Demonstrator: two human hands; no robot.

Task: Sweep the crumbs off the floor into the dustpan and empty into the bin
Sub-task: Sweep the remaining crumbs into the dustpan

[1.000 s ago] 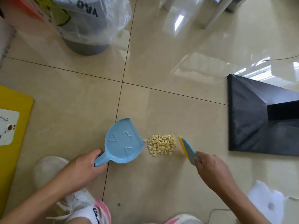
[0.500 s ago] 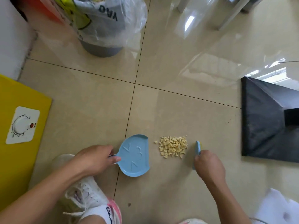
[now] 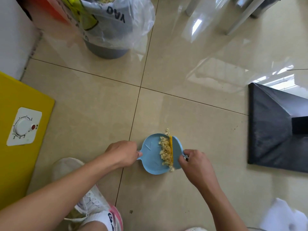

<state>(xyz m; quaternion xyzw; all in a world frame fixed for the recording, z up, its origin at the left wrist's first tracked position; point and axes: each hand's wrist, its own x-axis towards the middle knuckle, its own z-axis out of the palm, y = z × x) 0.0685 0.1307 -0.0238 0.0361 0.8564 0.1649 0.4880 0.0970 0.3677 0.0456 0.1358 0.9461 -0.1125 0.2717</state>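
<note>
The sweeping step is nearly done. The left hand (image 3: 122, 151) grips the handle of the blue dustpan (image 3: 150, 155), which lies flat on the floor (image 3: 191, 130). The right hand (image 3: 194, 161) is closed around the small brush (image 3: 175, 151), whose yellow bristles press the crumbs (image 3: 165, 151) onto the pan. A few bits sit at the pan's far and near edges. Next, those strays need gathering, then the pan must be lifted level and carried to the bin (image 3: 106, 45), well ahead. 1 second ago the crumbs lay in a pile on the tile between pan and brush.
</note>
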